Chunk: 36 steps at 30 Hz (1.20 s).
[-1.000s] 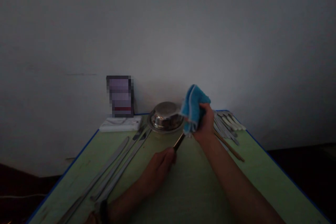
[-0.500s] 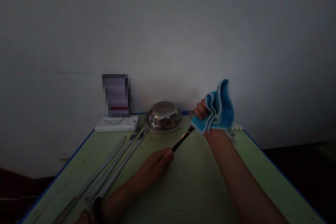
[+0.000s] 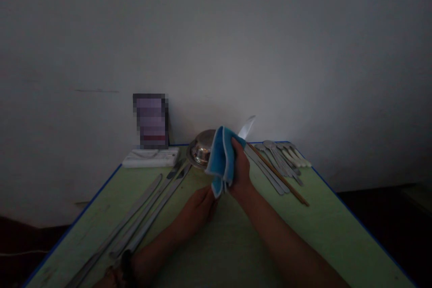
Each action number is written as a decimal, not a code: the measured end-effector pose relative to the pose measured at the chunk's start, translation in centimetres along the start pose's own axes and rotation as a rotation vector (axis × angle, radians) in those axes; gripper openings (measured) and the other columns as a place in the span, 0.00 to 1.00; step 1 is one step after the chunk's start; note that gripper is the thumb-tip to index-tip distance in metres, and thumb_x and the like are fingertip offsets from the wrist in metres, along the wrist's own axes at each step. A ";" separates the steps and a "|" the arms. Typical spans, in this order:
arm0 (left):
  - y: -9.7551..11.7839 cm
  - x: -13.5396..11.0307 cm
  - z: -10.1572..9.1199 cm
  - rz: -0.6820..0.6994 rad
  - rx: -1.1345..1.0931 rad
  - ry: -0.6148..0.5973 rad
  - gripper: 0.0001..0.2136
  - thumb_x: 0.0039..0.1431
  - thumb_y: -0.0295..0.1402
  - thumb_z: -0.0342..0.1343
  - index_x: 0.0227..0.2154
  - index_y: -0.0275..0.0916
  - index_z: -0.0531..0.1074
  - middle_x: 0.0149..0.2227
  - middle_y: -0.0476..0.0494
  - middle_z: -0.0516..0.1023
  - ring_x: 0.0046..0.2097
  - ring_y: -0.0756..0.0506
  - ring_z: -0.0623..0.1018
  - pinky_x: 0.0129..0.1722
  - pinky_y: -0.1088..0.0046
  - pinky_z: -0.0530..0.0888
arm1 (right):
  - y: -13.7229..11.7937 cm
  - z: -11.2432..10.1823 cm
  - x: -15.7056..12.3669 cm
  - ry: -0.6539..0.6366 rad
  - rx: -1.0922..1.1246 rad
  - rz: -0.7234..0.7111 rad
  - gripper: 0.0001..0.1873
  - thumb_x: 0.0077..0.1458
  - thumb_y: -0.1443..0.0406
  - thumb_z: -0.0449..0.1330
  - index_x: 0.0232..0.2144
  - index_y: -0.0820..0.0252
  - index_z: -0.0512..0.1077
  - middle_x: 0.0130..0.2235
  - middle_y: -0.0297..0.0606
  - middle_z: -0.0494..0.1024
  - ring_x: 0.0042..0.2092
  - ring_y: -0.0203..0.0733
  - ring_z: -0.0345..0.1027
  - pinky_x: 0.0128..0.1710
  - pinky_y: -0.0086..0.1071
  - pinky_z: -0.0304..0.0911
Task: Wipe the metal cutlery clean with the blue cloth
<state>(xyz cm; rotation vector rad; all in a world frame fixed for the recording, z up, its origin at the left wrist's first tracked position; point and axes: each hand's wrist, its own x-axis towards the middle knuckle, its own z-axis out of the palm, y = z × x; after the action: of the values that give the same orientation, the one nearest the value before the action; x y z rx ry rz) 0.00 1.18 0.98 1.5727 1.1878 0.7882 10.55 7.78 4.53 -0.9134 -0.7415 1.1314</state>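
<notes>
My left hand is closed round the handle of a knife, low over the green table. The knife's blade points up and away, its tip showing above my right hand. A folded blue cloth is gripped in my right hand and wrapped round the lower part of the blade, close to my left hand. The knife's handle is hidden inside my left fist.
A steel bowl stands behind the cloth. Long metal knives lie in a row at the left. Spoons, flat metal pieces and a wooden stick lie at the back right. A white block and a blurred upright card stand against the wall.
My right hand with the cloth slid out to the blade's tip and off to the right, then came back down the blade toward my left hand. The blade now tilts more upward.
</notes>
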 end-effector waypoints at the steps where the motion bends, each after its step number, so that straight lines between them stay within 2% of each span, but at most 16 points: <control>1: 0.1 -0.1 0.0 -0.004 0.009 0.004 0.22 0.59 0.52 0.37 0.20 0.41 0.58 0.17 0.56 0.57 0.20 0.51 0.59 0.20 0.75 0.57 | -0.2 -0.3 0.4 0.015 -0.028 0.019 0.18 0.46 0.50 0.56 0.25 0.59 0.70 0.21 0.30 0.71 0.24 0.36 0.65 0.24 0.30 0.62; 5: 0.3 -0.3 0.0 -0.014 0.042 -0.022 0.21 0.61 0.49 0.39 0.20 0.40 0.60 0.18 0.55 0.60 0.21 0.51 0.61 0.22 0.75 0.58 | -2.2 -1.9 2.4 0.111 -0.089 0.027 0.22 0.43 0.47 0.58 0.28 0.60 0.71 0.22 0.31 0.73 0.26 0.37 0.66 0.24 0.29 0.61; 8: 0.3 -0.3 0.0 -0.009 0.056 -0.052 0.21 0.61 0.48 0.39 0.20 0.40 0.61 0.19 0.55 0.61 0.22 0.51 0.62 0.23 0.75 0.59 | -3.6 -2.9 3.6 0.268 -0.051 -0.014 0.24 0.44 0.45 0.55 0.27 0.60 0.70 0.26 0.34 0.75 0.28 0.38 0.68 0.25 0.30 0.61; 11: 0.2 -0.3 0.0 -0.002 0.067 -0.064 0.21 0.62 0.48 0.39 0.20 0.40 0.61 0.19 0.55 0.61 0.22 0.51 0.62 0.23 0.75 0.59 | -3.7 -3.1 3.6 0.343 -0.087 -0.050 0.26 0.46 0.43 0.53 0.26 0.60 0.70 0.27 0.36 0.76 0.30 0.39 0.68 0.25 0.30 0.61; 16: 0.2 -0.2 0.0 0.010 0.087 -0.049 0.22 0.62 0.47 0.37 0.19 0.40 0.61 0.18 0.55 0.61 0.22 0.50 0.62 0.23 0.75 0.59 | -1.5 -1.9 1.7 0.232 -0.228 -0.113 0.25 0.48 0.44 0.51 0.22 0.59 0.70 0.21 0.32 0.71 0.25 0.38 0.63 0.24 0.29 0.57; 20: 0.2 -0.1 0.0 0.015 0.105 -0.029 0.22 0.63 0.46 0.36 0.19 0.40 0.59 0.16 0.56 0.60 0.20 0.51 0.61 0.21 0.75 0.59 | -0.2 -1.0 0.4 0.198 -0.356 -0.062 0.26 0.50 0.44 0.48 0.17 0.57 0.65 0.16 0.30 0.64 0.21 0.36 0.58 0.21 0.30 0.53; 23: 0.1 0.0 0.0 0.026 0.130 -0.013 0.21 0.63 0.45 0.35 0.18 0.41 0.59 0.16 0.56 0.59 0.19 0.51 0.61 0.21 0.76 0.60 | 0.3 -1.2 -0.3 0.198 -0.428 -0.031 0.27 0.51 0.44 0.46 0.16 0.57 0.62 0.18 0.32 0.65 0.23 0.38 0.59 0.22 0.30 0.53; 26: 0.2 0.0 -0.1 0.049 0.170 -0.004 0.20 0.63 0.43 0.38 0.18 0.40 0.60 0.16 0.55 0.61 0.20 0.50 0.64 0.22 0.75 0.62 | 0.6 -2.8 -1.0 0.187 -0.508 -0.033 0.27 0.53 0.45 0.45 0.15 0.56 0.61 0.18 0.33 0.65 0.23 0.38 0.60 0.22 0.31 0.53; 28: 0.4 0.0 -0.1 0.080 0.204 0.011 0.19 0.62 0.42 0.40 0.20 0.40 0.63 0.20 0.52 0.68 0.25 0.48 0.70 0.27 0.74 0.66 | 0.7 -4.5 -1.5 0.186 -0.594 -0.034 0.26 0.53 0.45 0.45 0.14 0.55 0.59 0.17 0.32 0.63 0.22 0.38 0.58 0.22 0.31 0.52; 31: 0.5 -0.3 0.1 0.127 0.258 0.040 0.13 0.62 0.40 0.42 0.32 0.39 0.69 0.33 0.46 0.76 0.37 0.44 0.75 0.38 0.71 0.68 | 0.8 -7.0 -2.0 0.096 -0.669 -0.049 0.26 0.52 0.46 0.47 0.13 0.55 0.56 0.16 0.29 0.59 0.21 0.37 0.56 0.23 0.31 0.51; 34: 0.4 -0.6 0.7 0.137 0.321 0.041 0.14 0.59 0.39 0.47 0.44 0.39 0.66 0.39 0.42 0.78 0.38 0.41 0.77 0.38 0.67 0.70 | 0.7 -8.3 -2.0 0.063 -0.643 -0.023 0.25 0.51 0.45 0.47 0.14 0.55 0.56 0.17 0.28 0.57 0.21 0.36 0.54 0.22 0.30 0.50; 36: 0.2 -0.7 1.0 0.142 0.380 0.046 0.17 0.58 0.39 0.49 0.48 0.39 0.61 0.41 0.40 0.78 0.38 0.40 0.78 0.37 0.66 0.72 | 0.7 -8.5 -1.9 0.048 -0.611 0.003 0.25 0.51 0.45 0.48 0.15 0.56 0.56 0.16 0.27 0.56 0.21 0.34 0.53 0.21 0.29 0.49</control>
<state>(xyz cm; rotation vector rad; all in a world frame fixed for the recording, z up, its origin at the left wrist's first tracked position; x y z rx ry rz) 0.71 0.21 0.87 1.9763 1.3263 0.7210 17.10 4.19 0.04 -1.4449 -1.0725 0.8880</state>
